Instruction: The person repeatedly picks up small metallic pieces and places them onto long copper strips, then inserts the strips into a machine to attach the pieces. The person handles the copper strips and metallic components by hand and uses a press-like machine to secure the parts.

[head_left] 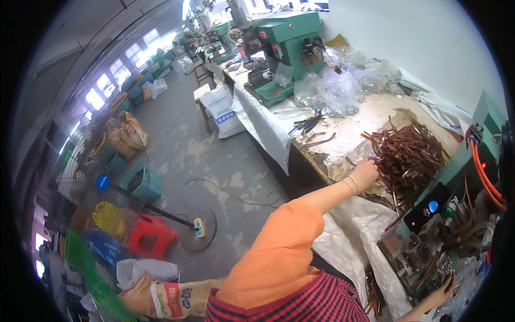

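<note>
At the far left, stacked crates, sacks and a red plastic stool [152,234] are seen on the grey workshop floor, with a pedestal fan base [198,229] just beside the stool. Further right, a workbench draped in white cloth [264,122] carries a green machine [287,51] and a heap of clear plastic bags [338,86]. The left hand [365,173], at the end of an orange sleeve and ringed by thin bangles, is stretched out to a pile of brown copper-coloured strips [409,158] lying on the worn bench top; its fingers are curled in against the pile's near edge, and whether strips are gripped cannot be told. A phone with a lit screen [427,207] lies just beyond. At the lower right, the right hand [443,294] rests against a small metal fixture [424,257], its fingers loosely bent, and nothing is seen held.
</note>
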Demonstrator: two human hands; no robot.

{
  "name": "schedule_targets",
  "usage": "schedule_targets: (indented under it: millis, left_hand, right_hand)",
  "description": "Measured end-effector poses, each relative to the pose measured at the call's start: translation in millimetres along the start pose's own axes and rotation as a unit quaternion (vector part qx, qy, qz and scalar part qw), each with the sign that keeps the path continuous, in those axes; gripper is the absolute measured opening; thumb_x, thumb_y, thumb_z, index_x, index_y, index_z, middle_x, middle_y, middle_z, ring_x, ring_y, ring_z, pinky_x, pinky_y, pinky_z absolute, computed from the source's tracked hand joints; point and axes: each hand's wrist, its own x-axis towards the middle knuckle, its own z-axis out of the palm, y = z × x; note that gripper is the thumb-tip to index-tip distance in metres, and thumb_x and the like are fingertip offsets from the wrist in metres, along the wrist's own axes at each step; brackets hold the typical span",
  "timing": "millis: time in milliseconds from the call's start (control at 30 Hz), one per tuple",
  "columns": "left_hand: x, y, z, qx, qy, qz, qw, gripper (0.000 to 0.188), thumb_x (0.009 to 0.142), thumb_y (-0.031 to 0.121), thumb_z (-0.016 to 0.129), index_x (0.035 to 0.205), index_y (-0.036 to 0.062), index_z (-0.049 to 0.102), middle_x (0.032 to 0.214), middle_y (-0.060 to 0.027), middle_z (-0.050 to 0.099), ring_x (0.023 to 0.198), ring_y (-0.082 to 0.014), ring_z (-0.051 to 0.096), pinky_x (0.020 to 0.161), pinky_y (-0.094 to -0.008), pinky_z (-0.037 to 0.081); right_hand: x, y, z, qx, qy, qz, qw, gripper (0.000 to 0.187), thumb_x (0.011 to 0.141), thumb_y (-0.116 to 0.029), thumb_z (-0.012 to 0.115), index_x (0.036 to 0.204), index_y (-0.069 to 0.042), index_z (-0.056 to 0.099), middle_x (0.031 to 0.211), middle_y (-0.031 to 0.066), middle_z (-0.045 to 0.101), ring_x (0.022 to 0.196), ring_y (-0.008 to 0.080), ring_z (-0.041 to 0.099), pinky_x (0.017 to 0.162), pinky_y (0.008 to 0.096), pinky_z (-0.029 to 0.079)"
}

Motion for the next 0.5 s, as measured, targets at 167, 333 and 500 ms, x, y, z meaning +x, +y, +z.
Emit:
schedule_targets:
  millis: [167,333,500]
  left_hand:
    - [-28,0,-56,-0.166,0.011,-0.192,0.967,0.015,0.089,0.016,0.062,0.096,0.0112,0.073,0.079,-0.0120,0.071,0.082,-0.0326,0.071,0.071,-0.0458,0.055]
    - [-29,35,-110,-0.492,0.101,-0.178,0.846,0.024,0.091,0.016,0.066,0.112,0.0040,0.070,0.091,-0.0161,0.075,0.084,-0.0343,0.073,0.076,-0.0431,0.057]
    - [3,77,-110,-0.491,0.214,-0.145,0.832,0.019,0.090,0.019,0.074,0.101,0.0035,0.073,0.096,-0.0140,0.073,0.088,-0.0325,0.071,0.077,-0.0391,0.055]
  right_hand:
    - [-52,-56,-36,0.007,0.083,0.009,0.996,0.033,0.101,-0.021,0.068,0.120,0.005,0.071,0.121,0.0198,0.072,0.110,0.0305,0.068,0.099,0.0372,0.052]
    - [-11,-13,-22,0.007,-0.063,0.024,0.998,0.037,0.106,-0.023,0.059,0.133,0.002,0.065,0.133,0.0135,0.067,0.121,0.0243,0.062,0.106,0.0341,0.045]
    - [6,-71,11,0.161,-0.096,-0.022,0.982,0.038,0.106,-0.018,0.059,0.137,0.003,0.060,0.135,0.0130,0.066,0.121,0.0223,0.061,0.107,0.0334,0.044]
